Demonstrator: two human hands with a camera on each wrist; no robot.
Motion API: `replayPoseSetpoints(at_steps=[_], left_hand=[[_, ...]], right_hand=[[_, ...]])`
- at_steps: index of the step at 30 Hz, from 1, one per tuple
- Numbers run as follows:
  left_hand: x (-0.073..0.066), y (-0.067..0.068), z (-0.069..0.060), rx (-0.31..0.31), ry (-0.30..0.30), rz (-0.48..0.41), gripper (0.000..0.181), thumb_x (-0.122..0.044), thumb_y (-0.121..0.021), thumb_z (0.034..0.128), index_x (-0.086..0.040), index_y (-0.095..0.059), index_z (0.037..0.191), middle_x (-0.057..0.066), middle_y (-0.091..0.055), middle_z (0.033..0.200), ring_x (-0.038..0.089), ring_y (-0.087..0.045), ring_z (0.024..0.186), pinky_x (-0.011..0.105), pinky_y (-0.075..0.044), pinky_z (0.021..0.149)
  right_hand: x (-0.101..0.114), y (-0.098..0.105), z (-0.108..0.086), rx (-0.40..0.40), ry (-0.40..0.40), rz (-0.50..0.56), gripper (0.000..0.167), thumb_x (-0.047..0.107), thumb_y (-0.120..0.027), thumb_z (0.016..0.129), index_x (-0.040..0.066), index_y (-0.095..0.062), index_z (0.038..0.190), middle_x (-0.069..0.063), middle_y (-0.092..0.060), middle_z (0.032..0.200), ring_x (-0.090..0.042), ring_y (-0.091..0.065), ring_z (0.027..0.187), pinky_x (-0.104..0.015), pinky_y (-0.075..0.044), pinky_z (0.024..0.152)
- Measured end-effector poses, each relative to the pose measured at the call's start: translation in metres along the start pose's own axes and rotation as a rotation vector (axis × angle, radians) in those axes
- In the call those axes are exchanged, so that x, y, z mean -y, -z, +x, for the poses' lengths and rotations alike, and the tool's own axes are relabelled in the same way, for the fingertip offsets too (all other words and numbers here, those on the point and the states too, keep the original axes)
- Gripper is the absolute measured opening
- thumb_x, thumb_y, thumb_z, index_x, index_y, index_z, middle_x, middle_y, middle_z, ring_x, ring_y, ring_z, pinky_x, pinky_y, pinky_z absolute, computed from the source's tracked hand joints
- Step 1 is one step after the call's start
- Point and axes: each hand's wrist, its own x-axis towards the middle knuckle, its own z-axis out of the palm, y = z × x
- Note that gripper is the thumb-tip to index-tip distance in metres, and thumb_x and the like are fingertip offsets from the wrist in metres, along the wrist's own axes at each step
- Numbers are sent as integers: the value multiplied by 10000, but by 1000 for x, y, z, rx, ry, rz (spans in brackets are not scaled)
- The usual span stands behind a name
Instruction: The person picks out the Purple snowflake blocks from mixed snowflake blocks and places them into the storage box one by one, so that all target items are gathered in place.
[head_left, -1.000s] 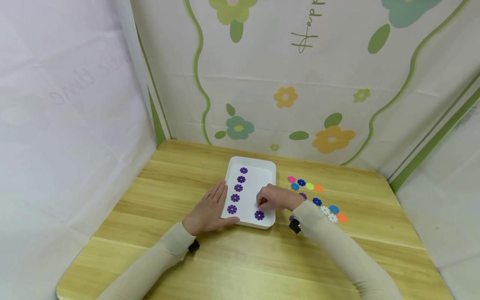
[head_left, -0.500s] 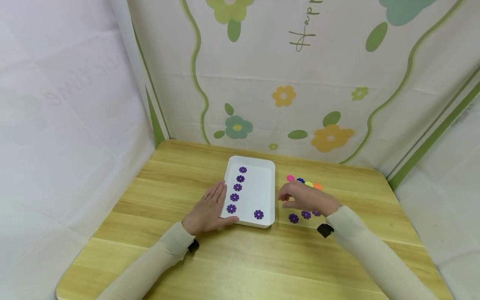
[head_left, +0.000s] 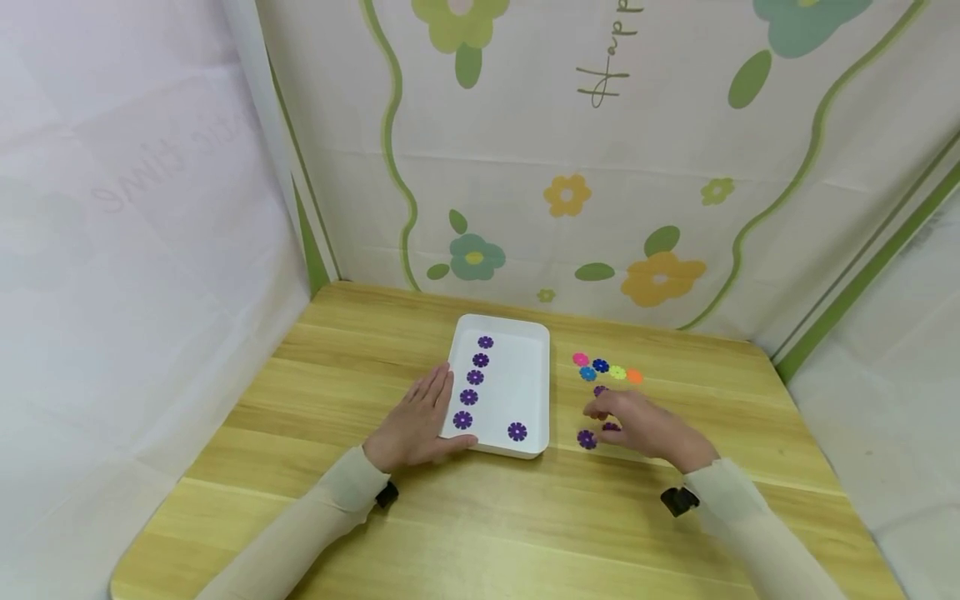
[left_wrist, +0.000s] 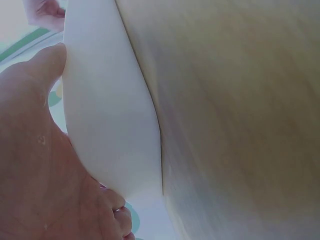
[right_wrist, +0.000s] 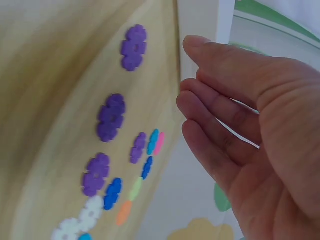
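Note:
A white rectangular tray lies on the table. Down its left side runs a column of several purple snowflake discs, and one more purple disc sits near its front right corner. Against the tray's left near corner rests my left hand, fingers extended along the side and thumb at the front rim. My right hand hovers right of the tray above loose purple discs, partly covering them. In the right wrist view its fingers are loosely bent, thumb apart from them, with nothing between.
Beyond the right hand lie loose discs: pink, dark blue, light blue, yellow-green and orange. White discs show in the right wrist view. Printed fabric stands behind the wooden table.
My right hand has let go of the purple disc at the tray's front right and moved right, out over the loose discs. The left hand has stayed at the tray.

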Motion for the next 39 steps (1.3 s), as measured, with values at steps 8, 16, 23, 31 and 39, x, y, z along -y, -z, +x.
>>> replayPoseSetpoints(at_steps=[8,16,23,31,39], left_hand=[[1,-1,-1,3,3,-7,1155,-779,-490,974,73,-119,1661,242,-49,1767,390,-93,1659,552,-183,1338],[1,-1,-1,2,6,-16,1154,-772,-506,973,72,-124,1660,246,-61,1768,386,-91,1660,553,-182,1338],[1,-2,0,3,9,-16,1152,-766,-508,976,70,-112,1662,242,-45,1770,384,-86,1661,553,-178,1339],[1,0,0,16,7,-6,1160,-786,-481,975,67,-101,1663,242,-32,1769,384,-69,1661,546,-163,1342],[1,0,0,20,10,-3,1167,-797,-477,969,58,-98,1666,234,-35,1771,379,-73,1662,544,-168,1343]], right_hand=[[-6,-24,-6,-20,-68,16,349,182,-818,936,29,-736,1238,-68,-755,1162,-201,-702,1012,-411,-626,896],[-7,-34,-5,-27,-79,19,277,177,-806,948,84,-759,1205,3,-741,1112,-130,-658,959,-329,-601,844],[-14,-33,1,-18,-70,62,259,167,-822,933,96,-769,1176,25,-747,1091,-123,-670,952,-368,-626,851],[-20,-28,11,34,-72,95,225,159,-850,905,108,-783,1114,34,-742,1050,-111,-649,895,-313,-616,801],[-25,-23,16,92,-116,163,187,174,-867,890,158,-773,1051,79,-716,994,-57,-618,877,-222,-566,772]])
